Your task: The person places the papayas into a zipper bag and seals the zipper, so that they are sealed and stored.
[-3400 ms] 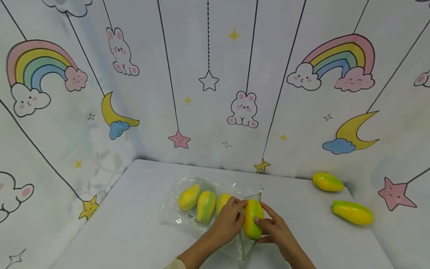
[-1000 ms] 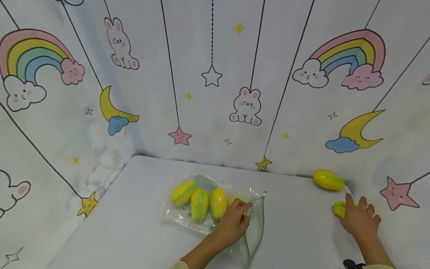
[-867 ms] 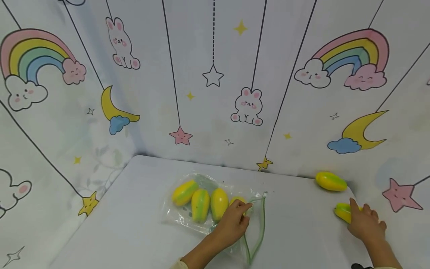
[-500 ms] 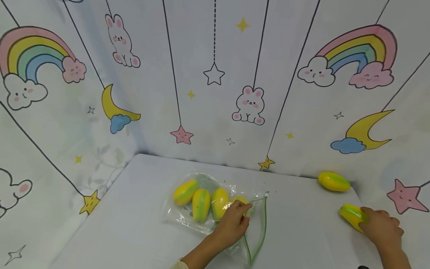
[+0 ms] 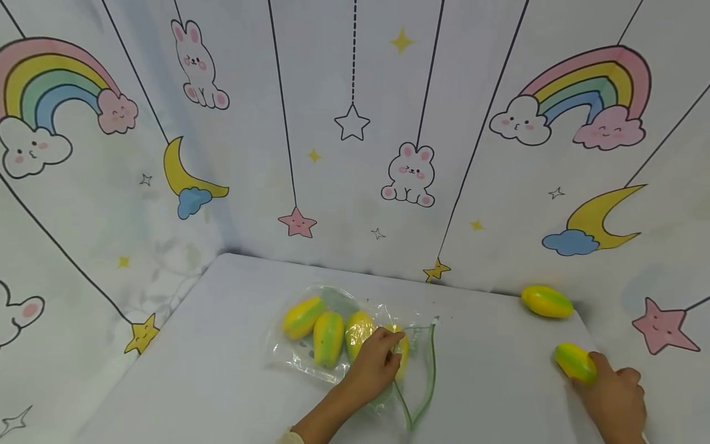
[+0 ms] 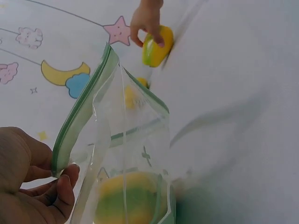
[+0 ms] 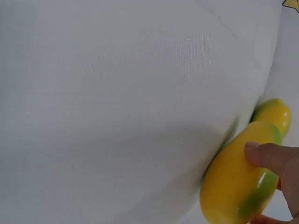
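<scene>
In the head view my left hand [image 5: 370, 365] is at the mouth of a clear zip bag [image 5: 429, 376] with a green edge. The left wrist view shows thumb and fingers pinching that green edge [image 6: 77, 121], and the mouth stands apart. Several yellow-green papayas [image 5: 328, 339] lie inside the bag; one is partly behind my left hand. At the right side of the table my right hand [image 5: 612, 398] grips another papaya [image 5: 574, 362]. Its thumb presses on the papaya's yellow side [image 7: 229, 179] in the right wrist view, and the other fingers are mostly hidden behind it.
One more loose papaya [image 5: 546, 301] lies at the table's back right corner, close to the wall. The white table [image 5: 488, 345] is bordered by a patterned wall cloth [image 5: 333, 185] at the back and both sides.
An earlier papaya held by both hands at the bag now lies inside it. My right hand has moved to the right side and taken hold of the loose papaya there. My left hand stays at the bag.
</scene>
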Demonstrator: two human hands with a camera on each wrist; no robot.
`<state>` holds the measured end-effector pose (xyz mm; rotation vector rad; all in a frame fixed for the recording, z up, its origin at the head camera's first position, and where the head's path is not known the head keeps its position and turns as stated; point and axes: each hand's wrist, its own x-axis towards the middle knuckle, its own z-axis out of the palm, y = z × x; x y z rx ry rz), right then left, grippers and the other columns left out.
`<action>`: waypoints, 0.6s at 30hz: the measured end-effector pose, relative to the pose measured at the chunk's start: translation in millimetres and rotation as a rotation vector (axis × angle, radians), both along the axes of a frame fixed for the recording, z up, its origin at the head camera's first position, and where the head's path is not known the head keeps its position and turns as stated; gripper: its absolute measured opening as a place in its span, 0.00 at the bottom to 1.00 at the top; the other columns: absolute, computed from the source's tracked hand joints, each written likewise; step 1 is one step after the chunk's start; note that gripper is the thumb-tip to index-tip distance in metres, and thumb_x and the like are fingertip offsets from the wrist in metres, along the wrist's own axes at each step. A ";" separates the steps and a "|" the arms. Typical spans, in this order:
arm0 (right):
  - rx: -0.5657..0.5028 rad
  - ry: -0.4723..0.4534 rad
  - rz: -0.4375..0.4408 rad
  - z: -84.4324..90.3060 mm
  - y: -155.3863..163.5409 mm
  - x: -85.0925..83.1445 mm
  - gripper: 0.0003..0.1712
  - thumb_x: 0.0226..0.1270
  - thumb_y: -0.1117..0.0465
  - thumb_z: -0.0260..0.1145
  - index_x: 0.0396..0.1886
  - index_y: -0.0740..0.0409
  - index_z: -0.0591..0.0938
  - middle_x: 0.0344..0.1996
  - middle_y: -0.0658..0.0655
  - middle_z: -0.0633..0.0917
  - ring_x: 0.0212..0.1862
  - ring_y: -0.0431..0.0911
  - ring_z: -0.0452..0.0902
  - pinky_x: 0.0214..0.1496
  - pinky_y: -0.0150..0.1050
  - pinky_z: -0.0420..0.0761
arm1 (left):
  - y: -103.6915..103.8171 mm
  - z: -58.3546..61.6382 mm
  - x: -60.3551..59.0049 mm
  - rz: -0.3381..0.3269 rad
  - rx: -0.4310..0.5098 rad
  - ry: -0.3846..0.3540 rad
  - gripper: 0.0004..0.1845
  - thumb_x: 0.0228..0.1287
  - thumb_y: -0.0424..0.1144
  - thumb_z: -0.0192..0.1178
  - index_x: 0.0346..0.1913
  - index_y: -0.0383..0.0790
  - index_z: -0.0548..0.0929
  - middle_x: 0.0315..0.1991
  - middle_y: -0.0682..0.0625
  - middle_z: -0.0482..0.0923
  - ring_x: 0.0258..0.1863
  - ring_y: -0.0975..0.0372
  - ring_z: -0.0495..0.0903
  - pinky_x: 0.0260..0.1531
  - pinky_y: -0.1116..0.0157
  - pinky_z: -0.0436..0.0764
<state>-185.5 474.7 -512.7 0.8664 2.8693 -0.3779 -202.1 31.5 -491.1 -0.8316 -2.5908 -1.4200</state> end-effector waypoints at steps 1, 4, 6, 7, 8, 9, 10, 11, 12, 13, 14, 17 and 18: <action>-0.003 0.012 0.001 -0.6 -1.8 0.5 0.43 0.59 0.59 0.70 0.67 0.69 0.58 0.52 0.84 0.57 0.45 0.75 0.65 0.47 0.67 0.75 | -0.4 0.0 -0.1 -0.003 -0.002 -0.003 0.21 0.65 0.27 0.58 0.61 0.30 0.77 0.45 0.43 0.76 0.26 0.75 0.67 0.26 0.78 0.74; 0.040 0.056 0.065 0.1 -2.1 1.6 0.41 0.57 0.62 0.70 0.63 0.74 0.58 0.55 0.84 0.60 0.46 0.74 0.69 0.51 0.69 0.73 | -0.4 -0.2 -0.2 -0.012 -0.001 -0.014 0.21 0.65 0.27 0.58 0.61 0.30 0.77 0.45 0.43 0.76 0.26 0.75 0.68 0.26 0.78 0.75; 0.074 0.072 0.120 0.7 0.1 2.2 0.40 0.57 0.62 0.70 0.61 0.75 0.59 0.51 0.83 0.66 0.40 0.71 0.73 0.47 0.67 0.75 | 0.3 -0.7 -0.4 -0.007 -0.006 -0.016 0.21 0.65 0.27 0.58 0.61 0.30 0.77 0.44 0.44 0.76 0.26 0.75 0.68 0.26 0.78 0.74; 0.092 0.068 0.139 0.6 1.3 2.3 0.41 0.57 0.62 0.70 0.62 0.73 0.59 0.47 0.82 0.68 0.37 0.68 0.75 0.44 0.66 0.76 | 0.3 -1.0 -0.4 -0.003 -0.009 -0.018 0.21 0.65 0.27 0.59 0.61 0.31 0.77 0.44 0.44 0.76 0.26 0.75 0.68 0.26 0.78 0.74; 0.108 0.060 0.153 0.2 2.3 2.5 0.41 0.58 0.61 0.70 0.64 0.71 0.59 0.45 0.82 0.69 0.35 0.66 0.75 0.42 0.65 0.77 | 0.2 -1.8 -0.5 0.001 -0.015 -0.017 0.21 0.65 0.27 0.59 0.61 0.31 0.78 0.43 0.44 0.76 0.26 0.74 0.68 0.26 0.77 0.74; 0.116 0.045 0.156 -0.4 2.6 2.8 0.42 0.59 0.61 0.70 0.67 0.68 0.58 0.44 0.83 0.69 0.35 0.66 0.75 0.40 0.64 0.78 | 0.3 -2.3 -0.6 0.005 -0.019 -0.016 0.21 0.64 0.27 0.59 0.61 0.31 0.78 0.43 0.45 0.76 0.26 0.74 0.68 0.26 0.77 0.74; 0.119 0.035 0.153 -1.3 2.8 2.9 0.43 0.59 0.61 0.70 0.69 0.65 0.58 0.43 0.83 0.69 0.34 0.67 0.75 0.39 0.65 0.78 | 0.2 -2.7 -0.6 0.009 -0.024 -0.011 0.21 0.64 0.27 0.60 0.61 0.31 0.78 0.43 0.45 0.76 0.27 0.74 0.68 0.26 0.77 0.74; 0.121 0.022 0.147 -2.0 2.4 2.9 0.45 0.60 0.61 0.69 0.72 0.62 0.56 0.43 0.84 0.68 0.35 0.68 0.75 0.39 0.64 0.78 | 0.2 -3.1 -0.7 0.009 -0.029 -0.007 0.21 0.64 0.27 0.60 0.61 0.31 0.78 0.43 0.45 0.76 0.27 0.74 0.68 0.27 0.78 0.74; 0.121 0.014 0.140 -2.7 1.7 2.9 0.46 0.61 0.61 0.69 0.74 0.59 0.55 0.43 0.85 0.68 0.35 0.69 0.75 0.39 0.65 0.78 | 0.3 -3.5 -0.8 0.009 -0.033 -0.002 0.21 0.64 0.27 0.60 0.61 0.31 0.78 0.43 0.45 0.76 0.27 0.74 0.68 0.27 0.78 0.74; 0.122 0.014 0.131 -2.9 0.6 2.9 0.47 0.62 0.61 0.69 0.75 0.59 0.54 0.42 0.85 0.68 0.36 0.70 0.74 0.39 0.65 0.78 | 0.3 -3.6 -0.7 0.006 -0.032 -0.001 0.21 0.64 0.27 0.59 0.61 0.31 0.78 0.43 0.45 0.76 0.27 0.74 0.68 0.27 0.78 0.74; 0.114 0.029 0.124 -2.7 -0.9 3.2 0.47 0.62 0.61 0.68 0.76 0.59 0.53 0.42 0.84 0.68 0.37 0.71 0.74 0.40 0.65 0.78 | 0.3 -3.1 -0.6 0.004 -0.031 -0.001 0.21 0.64 0.27 0.59 0.61 0.31 0.78 0.43 0.45 0.76 0.27 0.74 0.68 0.27 0.78 0.74; 0.069 0.120 0.134 2.4 -5.7 3.7 0.48 0.64 0.60 0.67 0.77 0.61 0.50 0.43 0.83 0.72 0.36 0.68 0.75 0.39 0.65 0.76 | 0.2 -1.1 -0.2 -0.001 -0.026 0.007 0.21 0.64 0.26 0.59 0.60 0.31 0.78 0.44 0.44 0.77 0.27 0.74 0.68 0.28 0.78 0.75; 0.050 0.154 0.143 5.3 -7.8 3.6 0.47 0.66 0.58 0.66 0.76 0.63 0.50 0.46 0.83 0.74 0.36 0.68 0.75 0.40 0.65 0.76 | 0.1 -0.1 -0.1 0.001 -0.024 0.009 0.21 0.63 0.26 0.59 0.60 0.31 0.78 0.44 0.44 0.77 0.27 0.74 0.68 0.28 0.78 0.75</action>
